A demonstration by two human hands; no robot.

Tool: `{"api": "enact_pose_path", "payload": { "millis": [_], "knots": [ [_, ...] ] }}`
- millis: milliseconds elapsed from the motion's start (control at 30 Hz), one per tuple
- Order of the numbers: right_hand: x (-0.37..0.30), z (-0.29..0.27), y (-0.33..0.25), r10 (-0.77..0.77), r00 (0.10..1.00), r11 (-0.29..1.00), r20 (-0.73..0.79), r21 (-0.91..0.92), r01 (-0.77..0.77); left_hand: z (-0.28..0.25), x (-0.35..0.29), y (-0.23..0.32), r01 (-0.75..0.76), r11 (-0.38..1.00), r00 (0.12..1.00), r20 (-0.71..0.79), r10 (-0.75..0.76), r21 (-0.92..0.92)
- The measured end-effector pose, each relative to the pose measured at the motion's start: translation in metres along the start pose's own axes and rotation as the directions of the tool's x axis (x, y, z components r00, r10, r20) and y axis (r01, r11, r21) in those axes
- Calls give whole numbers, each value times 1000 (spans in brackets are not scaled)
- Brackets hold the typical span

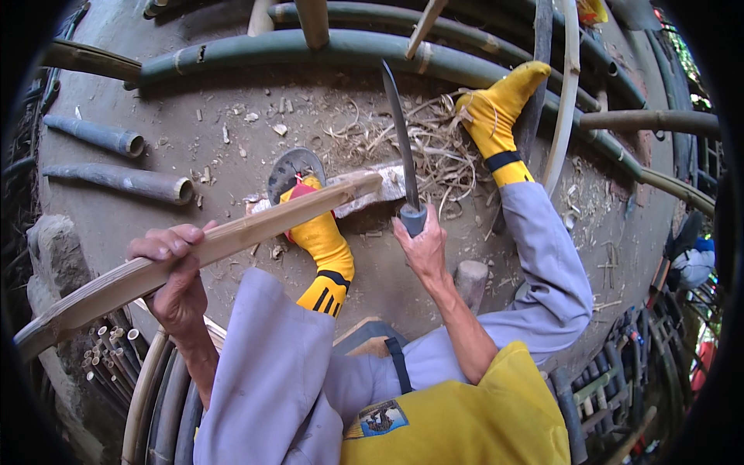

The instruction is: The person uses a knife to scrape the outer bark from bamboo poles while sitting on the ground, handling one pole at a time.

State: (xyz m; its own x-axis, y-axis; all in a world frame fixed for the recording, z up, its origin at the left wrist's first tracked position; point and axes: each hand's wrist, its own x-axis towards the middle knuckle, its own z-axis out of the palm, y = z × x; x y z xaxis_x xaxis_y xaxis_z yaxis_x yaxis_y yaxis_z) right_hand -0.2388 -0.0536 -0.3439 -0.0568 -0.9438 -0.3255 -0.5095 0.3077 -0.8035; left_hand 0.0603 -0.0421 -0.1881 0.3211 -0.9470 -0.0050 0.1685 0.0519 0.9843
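Observation:
My left hand (174,271) is closed around a long split bamboo strip (263,226), its thumb below and its fingers over the upper edge. Pale inner wood shows along the strip, which slants from the lower left up to the middle, its far end above my yellow-socked foot. In my right hand (425,244) is a machete (401,132), gripped by its short rounded handle. The dark, slightly curved blade points upward, away from me, its edge apart from the strip. Below the blade's right side lies a heap of curled bamboo shavings (442,155).
Two cut bamboo tubes (116,180) lie on the ground at left. Large green bamboo poles (310,48) cross the far side. A stone block (62,260) and a bundle of thin bamboo pieces (112,353) stand at lower left. A short wooden stump (470,283) is beside my right forearm.

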Motion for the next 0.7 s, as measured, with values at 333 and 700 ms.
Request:
{"api": "enact_pose_path", "payload": {
  "millis": [333, 700],
  "knots": [
    [-19, 13, 28, 52, 994, 989, 95, -143, -38, -31, 44, 17, -313, 832, 922, -356, 152, -457],
    [-31, -31, -94, -33, 996, 717, 88, 696, -38, -30, 37, -49, -240, 549, 892, -405, -200, -801]
  ]
}}
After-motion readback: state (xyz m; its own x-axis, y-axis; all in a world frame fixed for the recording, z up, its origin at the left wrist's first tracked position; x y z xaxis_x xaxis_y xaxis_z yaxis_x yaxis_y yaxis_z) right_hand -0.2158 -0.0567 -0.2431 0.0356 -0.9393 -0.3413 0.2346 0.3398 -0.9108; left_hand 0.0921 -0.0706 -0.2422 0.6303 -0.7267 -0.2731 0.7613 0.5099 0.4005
